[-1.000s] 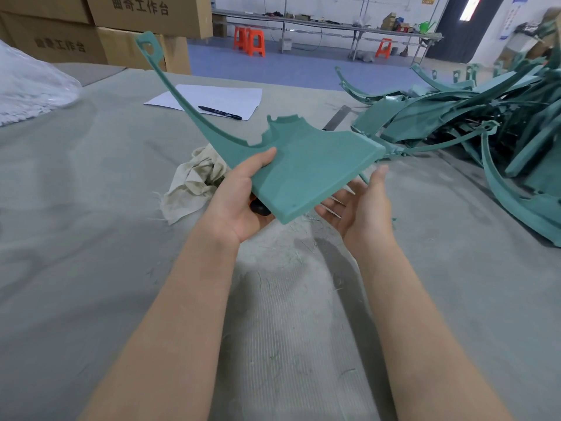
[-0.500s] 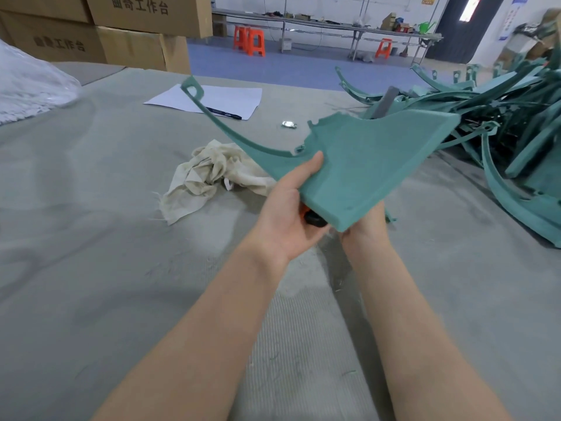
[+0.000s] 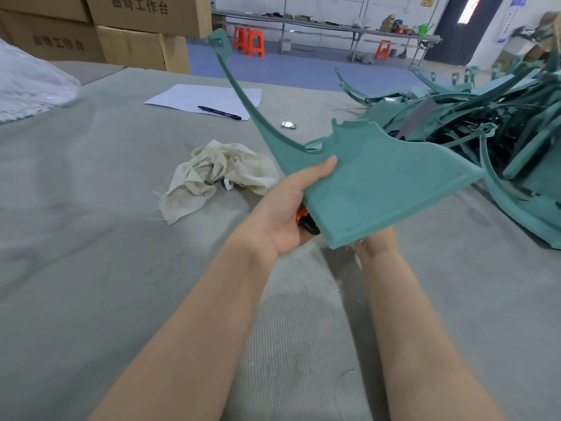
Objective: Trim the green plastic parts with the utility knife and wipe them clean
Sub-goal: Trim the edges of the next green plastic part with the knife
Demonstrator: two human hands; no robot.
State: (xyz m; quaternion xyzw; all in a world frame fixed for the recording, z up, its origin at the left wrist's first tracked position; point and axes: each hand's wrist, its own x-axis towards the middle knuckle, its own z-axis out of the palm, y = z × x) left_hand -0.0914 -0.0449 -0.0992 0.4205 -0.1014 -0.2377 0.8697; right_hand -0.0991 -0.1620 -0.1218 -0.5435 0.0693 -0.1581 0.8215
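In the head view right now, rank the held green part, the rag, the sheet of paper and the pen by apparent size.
1. Held green part, though it is nearest the camera.
2. Rag and sheet of paper: too alike to rank, and the paper lies farther off.
3. Pen.

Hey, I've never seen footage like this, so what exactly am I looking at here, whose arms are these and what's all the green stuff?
There is no machine here. The camera sits on a person's head, looking forward and down, so the two bare arms are the wearer's own. The left hand grips a green plastic part, thumb on top, and also holds an orange and black tool, probably the utility knife. The right hand is mostly hidden beneath the part. On the grey table lie a crumpled rag, a sheet of paper with a pen on it, and a pile of green parts to the right.
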